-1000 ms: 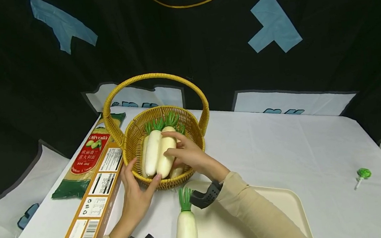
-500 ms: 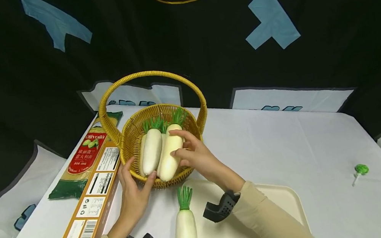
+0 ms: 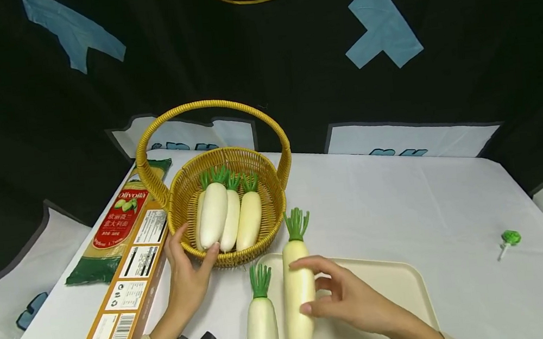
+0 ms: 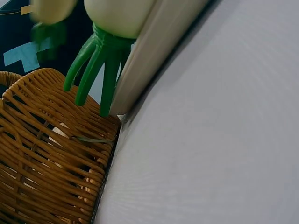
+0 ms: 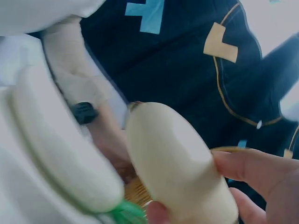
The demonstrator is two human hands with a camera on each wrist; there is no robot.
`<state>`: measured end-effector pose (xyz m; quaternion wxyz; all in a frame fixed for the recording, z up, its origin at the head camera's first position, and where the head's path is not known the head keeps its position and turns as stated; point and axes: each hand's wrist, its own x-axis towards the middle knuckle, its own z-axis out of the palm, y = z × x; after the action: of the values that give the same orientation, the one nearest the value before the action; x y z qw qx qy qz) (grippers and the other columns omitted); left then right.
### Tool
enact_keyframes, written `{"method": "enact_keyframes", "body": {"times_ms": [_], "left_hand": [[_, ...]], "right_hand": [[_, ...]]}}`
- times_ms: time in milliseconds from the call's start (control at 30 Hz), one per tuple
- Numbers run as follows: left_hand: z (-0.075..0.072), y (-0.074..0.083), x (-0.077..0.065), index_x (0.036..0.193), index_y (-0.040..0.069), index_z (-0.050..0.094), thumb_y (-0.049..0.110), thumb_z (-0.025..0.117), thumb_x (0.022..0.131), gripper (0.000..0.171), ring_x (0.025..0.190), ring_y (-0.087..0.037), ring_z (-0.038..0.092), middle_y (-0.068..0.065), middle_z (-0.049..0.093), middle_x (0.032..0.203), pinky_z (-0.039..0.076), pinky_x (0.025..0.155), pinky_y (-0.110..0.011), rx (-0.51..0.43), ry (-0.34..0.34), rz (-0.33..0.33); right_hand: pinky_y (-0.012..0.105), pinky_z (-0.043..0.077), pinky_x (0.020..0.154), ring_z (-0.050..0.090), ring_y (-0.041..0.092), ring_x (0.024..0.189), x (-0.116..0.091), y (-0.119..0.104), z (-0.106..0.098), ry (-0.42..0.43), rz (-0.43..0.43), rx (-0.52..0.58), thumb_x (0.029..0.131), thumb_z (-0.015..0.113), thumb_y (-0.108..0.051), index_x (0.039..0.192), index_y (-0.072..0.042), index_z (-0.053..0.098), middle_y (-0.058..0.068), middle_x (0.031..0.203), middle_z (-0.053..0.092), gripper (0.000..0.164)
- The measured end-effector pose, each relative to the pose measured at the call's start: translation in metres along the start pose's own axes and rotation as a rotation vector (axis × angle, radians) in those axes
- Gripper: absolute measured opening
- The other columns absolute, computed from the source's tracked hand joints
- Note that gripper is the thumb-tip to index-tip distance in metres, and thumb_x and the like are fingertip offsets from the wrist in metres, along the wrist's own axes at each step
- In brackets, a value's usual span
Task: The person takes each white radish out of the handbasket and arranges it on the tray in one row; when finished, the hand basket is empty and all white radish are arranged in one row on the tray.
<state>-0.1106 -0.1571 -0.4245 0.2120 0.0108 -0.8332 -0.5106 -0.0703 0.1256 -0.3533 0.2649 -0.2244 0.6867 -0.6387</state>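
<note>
Right hand (image 3: 350, 299) pinches pale radish (image 3: 294, 284) between thumb and fingers, leafy end pointing far, over left part of cream tray (image 3: 399, 277)
Left hand (image 3: 184, 287) touches near-left side of wicker basket (image 3: 274, 202), thumb and index finger spread wide; other fingers' lie hard to tell
Basket far-left of tray, four radishes (image 3: 214, 216) inside, leaves toward far side
Another radish (image 3: 261, 331) along tray's left edge
Left of basket: orange box (image 3: 128, 292), red-and-green bag (image 3: 121, 219); well right, green lollipop (image 3: 511, 237)
</note>
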Motion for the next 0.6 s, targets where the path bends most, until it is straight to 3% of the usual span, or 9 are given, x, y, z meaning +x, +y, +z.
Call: {"method": "enact_keyframes", "body": {"times_ms": [267, 433, 600], "left_hand": [[-0.001, 0.000, 0.001, 0.137, 0.003, 0.022, 0.014, 0.063, 0.083, 0.068, 0.128, -0.032, 0.020, -0.021, 0.020, 0.135, 0.020, 0.101, -0.055, -0.021, 0.007, 0.009], [0.000, -0.001, 0.000, 0.137, 0.004, 0.022, 0.014, 0.063, 0.083, 0.068, 0.128, -0.032, 0.020, -0.022, 0.020, 0.135, 0.019, 0.101, -0.055, -0.027, 0.004, 0.009], [0.001, 0.000, 0.000, 0.137, 0.004, 0.022, 0.014, 0.063, 0.083, 0.068, 0.128, -0.032, 0.020, -0.022, 0.021, 0.135, 0.019, 0.101, -0.055, -0.027, 0.005, 0.010]], "right_hand": [[0.021, 0.048, 0.075, 0.058, 0.008, 0.091, -0.023, 0.039, 0.012, -0.084, 0.115, 0.127, 0.084, 0.063, -0.012, 0.134, -0.014, 0.037, 0.004, 0.106, 0.056, 0.056], [0.020, 0.049, 0.075, 0.056, 0.009, 0.094, -0.026, 0.046, 0.020, -0.125, 0.127, 0.140, 0.085, 0.063, -0.015, 0.135, -0.012, 0.038, 0.013, 0.111, 0.039, 0.056], [0.017, 0.047, 0.077, 0.051, 0.006, 0.092, -0.029, 0.050, 0.024, -0.193, 0.013, 0.099, 0.088, 0.059, -0.014, 0.136, -0.007, 0.034, 0.011, 0.104, 0.029, 0.055]]}}
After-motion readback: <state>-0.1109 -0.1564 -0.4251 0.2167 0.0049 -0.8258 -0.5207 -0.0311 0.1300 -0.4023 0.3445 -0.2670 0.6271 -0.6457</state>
